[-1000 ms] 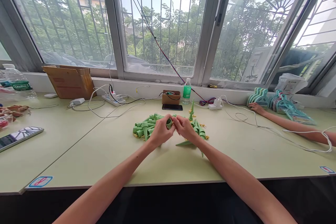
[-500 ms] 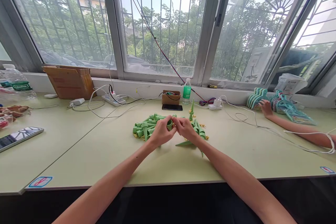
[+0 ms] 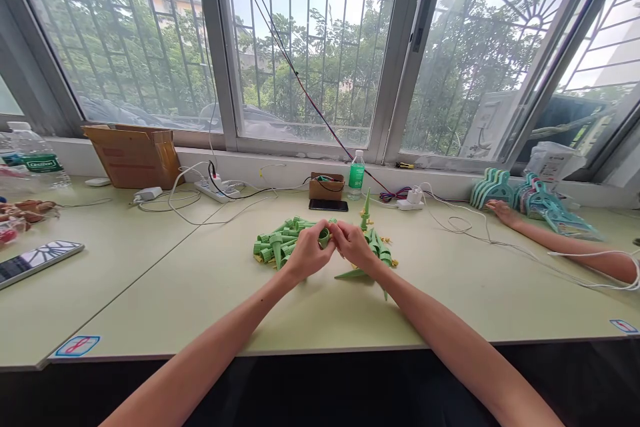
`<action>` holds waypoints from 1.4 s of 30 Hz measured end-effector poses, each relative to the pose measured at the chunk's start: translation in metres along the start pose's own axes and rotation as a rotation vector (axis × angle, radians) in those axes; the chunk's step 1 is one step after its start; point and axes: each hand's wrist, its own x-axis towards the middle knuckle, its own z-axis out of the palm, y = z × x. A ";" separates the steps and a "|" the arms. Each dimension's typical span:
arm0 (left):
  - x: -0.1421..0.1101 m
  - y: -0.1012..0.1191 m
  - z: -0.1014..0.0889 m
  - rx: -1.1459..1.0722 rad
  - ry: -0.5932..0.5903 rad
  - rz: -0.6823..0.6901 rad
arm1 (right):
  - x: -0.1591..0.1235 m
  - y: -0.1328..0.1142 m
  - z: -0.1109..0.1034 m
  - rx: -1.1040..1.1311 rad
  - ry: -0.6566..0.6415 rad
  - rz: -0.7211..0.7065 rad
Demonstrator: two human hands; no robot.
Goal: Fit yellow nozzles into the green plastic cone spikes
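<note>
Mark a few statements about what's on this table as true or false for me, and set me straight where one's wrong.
1. The left hand and the right hand are close together, with a green ring at the left. True.
2. The bottle near the window lies on its side. False: it stands upright.
3. A black phone lies in front of the small cardboard box. True.
4. The other person's hand is at the large cardboard box. False: it is at the teal hangers.
5. The heaped pieces beside the left hand are mostly blue. False: they are mostly green.
</note>
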 end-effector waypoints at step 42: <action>-0.001 0.001 -0.001 -0.018 -0.004 -0.020 | -0.001 -0.002 -0.001 -0.035 -0.070 -0.060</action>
